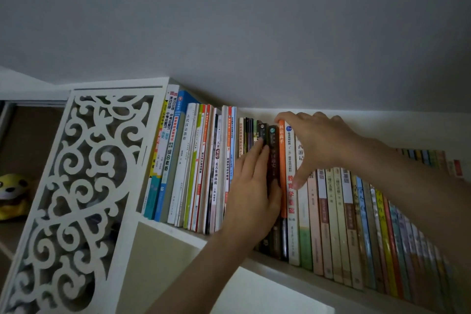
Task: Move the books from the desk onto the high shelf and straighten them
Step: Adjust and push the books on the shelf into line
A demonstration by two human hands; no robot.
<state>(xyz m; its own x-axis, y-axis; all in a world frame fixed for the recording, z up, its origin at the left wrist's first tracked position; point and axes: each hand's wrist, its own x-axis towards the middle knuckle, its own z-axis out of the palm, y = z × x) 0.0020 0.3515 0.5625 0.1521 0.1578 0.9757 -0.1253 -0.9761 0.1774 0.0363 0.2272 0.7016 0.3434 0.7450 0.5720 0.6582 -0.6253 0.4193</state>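
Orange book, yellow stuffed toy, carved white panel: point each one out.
orange book (pixel 281 150), head view, on its spine below the right hand's fingertips.
yellow stuffed toy (pixel 11 195), head view, on its face.
carved white panel (pixel 84 186), head view, on the scrollwork's middle.

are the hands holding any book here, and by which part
The right hand grips the orange-spined book by its top edge; the left hand only presses flat on the dark spines.

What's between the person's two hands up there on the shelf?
In the head view, an orange-spined book stands between the left hand, flat on the dark books, and the right hand, which grips the books beside it.
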